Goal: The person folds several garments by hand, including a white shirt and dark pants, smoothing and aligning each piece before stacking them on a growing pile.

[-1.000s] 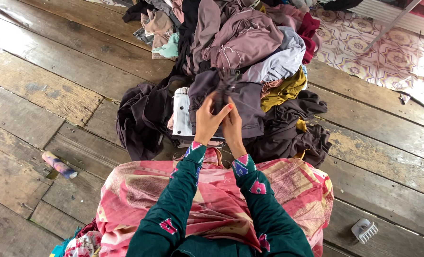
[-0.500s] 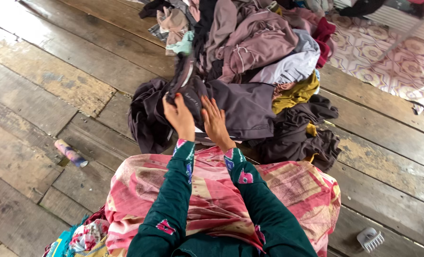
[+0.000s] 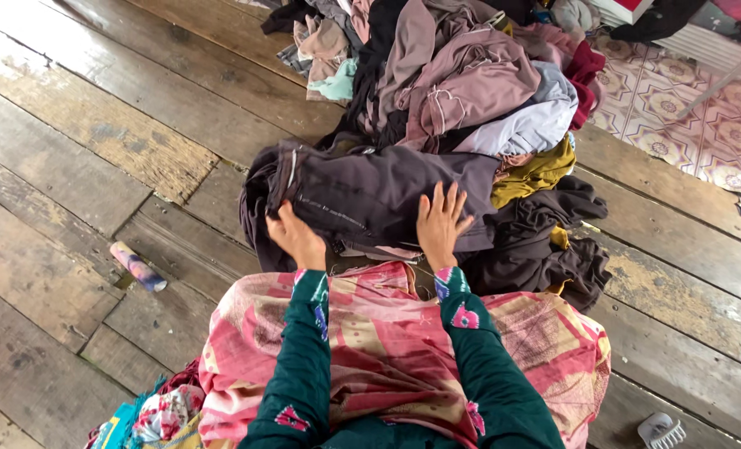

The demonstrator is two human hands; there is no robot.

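A dark grey-purple garment (image 3: 379,195) lies spread flat on the near side of a big heap of clothes (image 3: 470,83) on the wooden floor. My left hand (image 3: 294,235) grips the garment's near left edge, fingers curled under the cloth. My right hand (image 3: 439,223) rests flat on its near right part with fingers spread. Both arms wear dark green sleeves with pink patterns and reach out over a pink patterned cloth (image 3: 387,349) across my lap.
A small rolled pastel tube (image 3: 137,266) lies on the planks (image 3: 96,141) to the left. A white plastic brush (image 3: 661,431) sits at the lower right. A patterned mat (image 3: 686,108) covers the far right floor. Colourful fabric (image 3: 150,416) bunches at the lower left.
Both hands were together holding a bunched dark piece; they have moved apart, the left going left, and the grey-purple garment now lies spread flat under them. The camera shifted slightly.
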